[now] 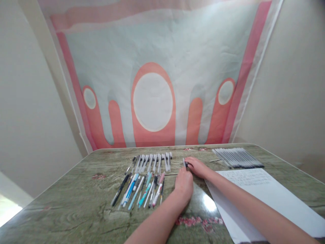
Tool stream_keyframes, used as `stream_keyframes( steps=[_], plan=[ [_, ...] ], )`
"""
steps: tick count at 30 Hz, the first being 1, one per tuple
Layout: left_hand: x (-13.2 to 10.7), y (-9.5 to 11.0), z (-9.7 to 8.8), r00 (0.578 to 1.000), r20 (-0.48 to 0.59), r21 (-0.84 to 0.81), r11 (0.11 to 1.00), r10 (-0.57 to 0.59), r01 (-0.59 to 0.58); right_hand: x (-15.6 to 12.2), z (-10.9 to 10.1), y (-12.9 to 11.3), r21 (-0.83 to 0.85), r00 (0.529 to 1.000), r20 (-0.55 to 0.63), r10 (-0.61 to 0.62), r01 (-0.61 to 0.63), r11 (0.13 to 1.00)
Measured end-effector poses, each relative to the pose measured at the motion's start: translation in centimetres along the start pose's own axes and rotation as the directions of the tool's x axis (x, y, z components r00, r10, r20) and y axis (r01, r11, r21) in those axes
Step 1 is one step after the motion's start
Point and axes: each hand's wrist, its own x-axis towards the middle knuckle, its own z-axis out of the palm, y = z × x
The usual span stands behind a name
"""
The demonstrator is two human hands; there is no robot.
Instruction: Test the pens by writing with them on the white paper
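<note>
Both hands meet over the middle of the table. My left hand (184, 184) is closed on a slim grey and dark pen (184, 163) that points away from me. My right hand (197, 166) reaches in from the right, its fingers closed at the pen's side; the fingertips are small and partly hidden. Left of the hands lies a row of whitish, see-through pens (153, 162) with dark ends. Nearer to me, a loose group of mixed pens (143, 189) in blue, teal, pink, white and black lies on the table.
A neat row of thin, clear sticks with dark tips (237, 158) lies at the back right. Under my right forearm is white paper (274, 196) with writing near its top. The glossy wood-patterned table (76, 203) reaches back to a printed cloth (101, 61).
</note>
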Motion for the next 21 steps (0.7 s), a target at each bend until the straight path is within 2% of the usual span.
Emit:
stream_keyframes(
  steps=[6, 13, 21],
  plan=[
    [-0.1, 0.0, -0.1, 0.999, 0.041, -0.057, 0.998, 0.019, -0.016, -1.0, -0.4, -0.3, 0.044, 0.997, -0.066, 0.032, -0.029, 0.999],
    [-0.1, -0.7, -0.3, 1.000, 0.002, -0.138, 0.990, 0.019, -0.019, -1.8, -0.9, 0.3, 0.063, 0.991, -0.110, 0.080, -0.073, 0.995],
    [0.1, -1.3, -0.3, 1.000, -0.017, -0.147, 0.989, -0.026, 0.023, -2.0, -0.4, 0.1, 0.049, 0.967, -0.237, 0.093, -0.084, 0.995]
  ],
)
